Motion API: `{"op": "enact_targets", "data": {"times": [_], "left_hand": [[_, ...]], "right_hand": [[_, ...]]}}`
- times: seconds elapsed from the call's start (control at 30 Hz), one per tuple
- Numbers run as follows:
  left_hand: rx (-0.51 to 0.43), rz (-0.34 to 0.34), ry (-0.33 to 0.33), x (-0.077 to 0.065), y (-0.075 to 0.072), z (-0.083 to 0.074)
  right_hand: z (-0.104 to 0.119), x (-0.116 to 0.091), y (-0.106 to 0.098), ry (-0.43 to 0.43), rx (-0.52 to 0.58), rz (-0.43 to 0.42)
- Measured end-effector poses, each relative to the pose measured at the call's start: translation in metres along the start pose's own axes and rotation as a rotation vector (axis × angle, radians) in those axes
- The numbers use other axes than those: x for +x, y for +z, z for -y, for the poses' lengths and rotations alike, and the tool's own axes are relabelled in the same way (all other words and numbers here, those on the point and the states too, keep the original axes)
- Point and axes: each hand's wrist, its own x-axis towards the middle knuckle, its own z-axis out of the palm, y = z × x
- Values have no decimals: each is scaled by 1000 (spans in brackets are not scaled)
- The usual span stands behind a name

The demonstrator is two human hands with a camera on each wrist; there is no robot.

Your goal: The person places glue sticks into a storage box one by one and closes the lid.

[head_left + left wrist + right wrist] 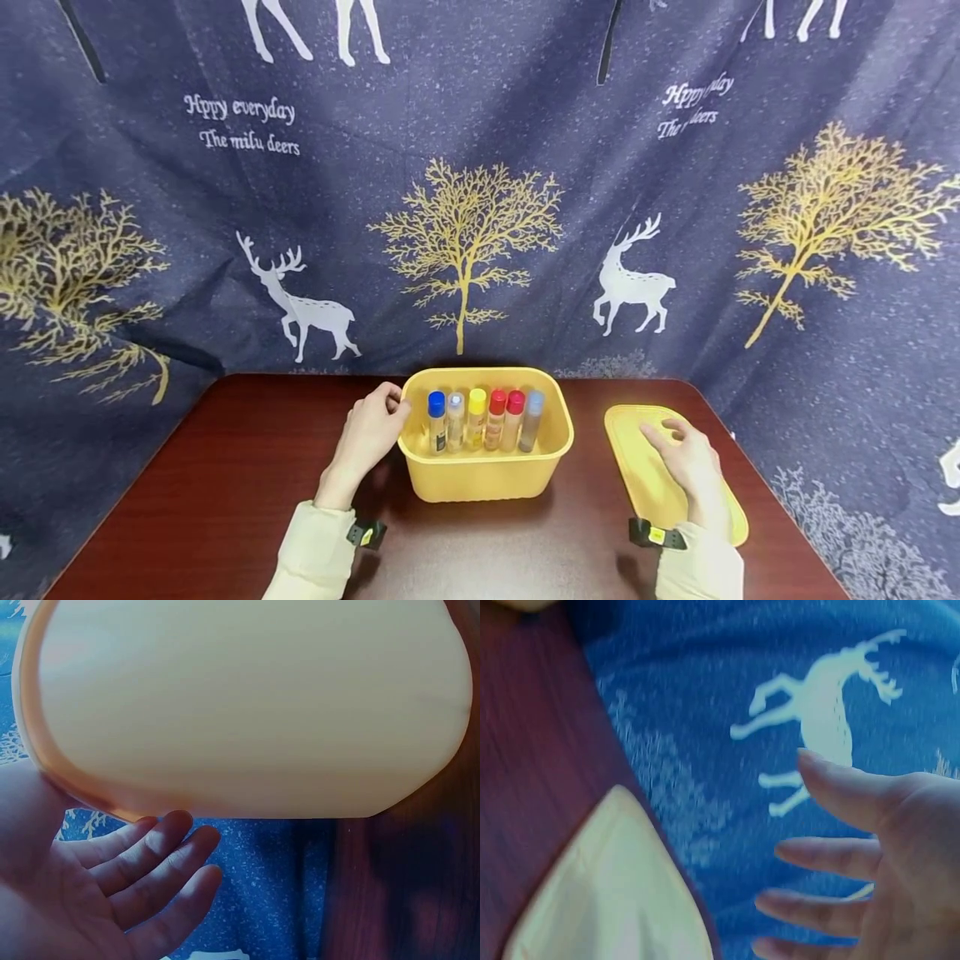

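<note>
A yellow plastic bin [486, 481] stands on the table, holding a row of several slim clear bottles [475, 432] with blue, pale, yellow and red caps. At the bin's left rim is my left hand [372, 425]. In the left wrist view its fingers [161, 851] are spread and loosely bent beside the bin wall [247, 712]; the thumb's tip is hidden, so any contact cannot be told. Over a flat yellow lid [637, 467] on the right hovers my right hand [692, 462]. The right wrist view shows its fingers [825, 855] apart, with nothing between them.
The dark red-brown table [217, 492] reaches back to a blue cloth backdrop [517, 100] printed with deer and trees. Along the table's right edge lies the lid, to the right of the bin.
</note>
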Motion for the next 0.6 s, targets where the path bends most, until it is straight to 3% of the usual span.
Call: {"op": "enact_targets", "data": {"times": [0.13,0.33,0.6], "left_hand": [[-3,-2,6,0,0,-1],[-2,-2,11,0,-2,0],[5,10,13,1,-2,3]], "right_hand": [[5,-17,-19,112,-40,90],[-24,-27,-23,304,20,199],[-43,-39,-24,462,36,157]]}}
